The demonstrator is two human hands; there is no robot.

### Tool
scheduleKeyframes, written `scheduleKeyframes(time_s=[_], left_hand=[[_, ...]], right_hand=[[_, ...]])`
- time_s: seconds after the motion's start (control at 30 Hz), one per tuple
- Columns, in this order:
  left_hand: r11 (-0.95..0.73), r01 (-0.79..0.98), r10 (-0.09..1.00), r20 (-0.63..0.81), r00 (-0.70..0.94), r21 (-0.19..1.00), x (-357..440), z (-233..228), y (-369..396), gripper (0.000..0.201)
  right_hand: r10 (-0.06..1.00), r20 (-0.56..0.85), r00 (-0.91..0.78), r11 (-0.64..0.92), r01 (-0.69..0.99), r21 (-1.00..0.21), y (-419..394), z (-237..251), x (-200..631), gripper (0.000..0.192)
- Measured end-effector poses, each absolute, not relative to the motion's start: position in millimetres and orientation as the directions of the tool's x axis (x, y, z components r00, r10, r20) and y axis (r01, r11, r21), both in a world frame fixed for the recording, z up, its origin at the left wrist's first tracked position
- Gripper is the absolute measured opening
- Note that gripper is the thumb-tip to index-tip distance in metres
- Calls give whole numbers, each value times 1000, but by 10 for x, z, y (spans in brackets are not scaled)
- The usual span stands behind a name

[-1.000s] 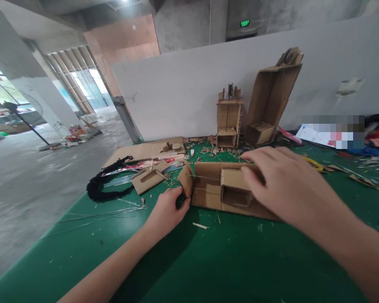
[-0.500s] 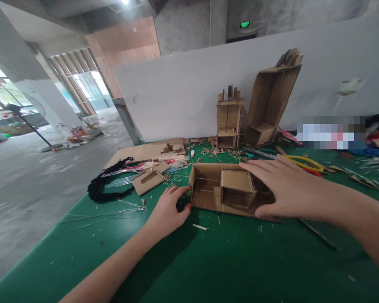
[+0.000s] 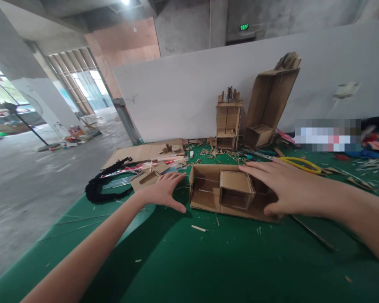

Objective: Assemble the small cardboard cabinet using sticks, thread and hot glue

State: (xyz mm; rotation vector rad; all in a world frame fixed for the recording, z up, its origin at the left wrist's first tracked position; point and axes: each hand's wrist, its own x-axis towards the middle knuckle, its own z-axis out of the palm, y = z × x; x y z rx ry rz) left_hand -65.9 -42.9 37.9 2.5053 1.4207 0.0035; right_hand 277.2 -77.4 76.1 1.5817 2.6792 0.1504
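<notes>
An open cardboard box (image 3: 205,204) lies on the green tabletop, with a smaller cardboard compartment (image 3: 236,182) fixed inside it. My right hand (image 3: 282,187) spans the box's right end, fingers at the far edge and thumb by the near one, holding it. The palm hides that end. Off the box's left end, my left hand (image 3: 164,191) is open and empty, thumb and fingers apart. Just behind the left hand lies a flat cardboard piece (image 3: 143,180) with a slot. A small pale strip (image 3: 198,228) rests in front of the box.
Two cardboard structures, a narrow one (image 3: 226,120) and a taller leaning one (image 3: 267,101), stand against the white panel (image 3: 177,92). Cardboard scraps (image 3: 208,151) litter the back. A black fuzzy coil (image 3: 93,191) lies left; yellow-handled scissors (image 3: 303,164) and a thin rod (image 3: 316,235) lie right.
My left hand has come away from the box's left end, moving left and opening. My right thumb has shifted slightly right; the box has stayed nearly in place.
</notes>
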Motion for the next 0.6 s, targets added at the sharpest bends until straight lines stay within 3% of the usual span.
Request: scheduleKeyframes(time_s=[0.23,0.6], left_hand=[[-551,764,805,-27,593,336,-520,282,-307,107],[-507,738,826,5,564,445,-434,195,-364,113]], right_hand=[[880,33,-475,469,876,110,-824,793,2740,91],[795,242,-556,518,830,206,-818,578,2727,94]])
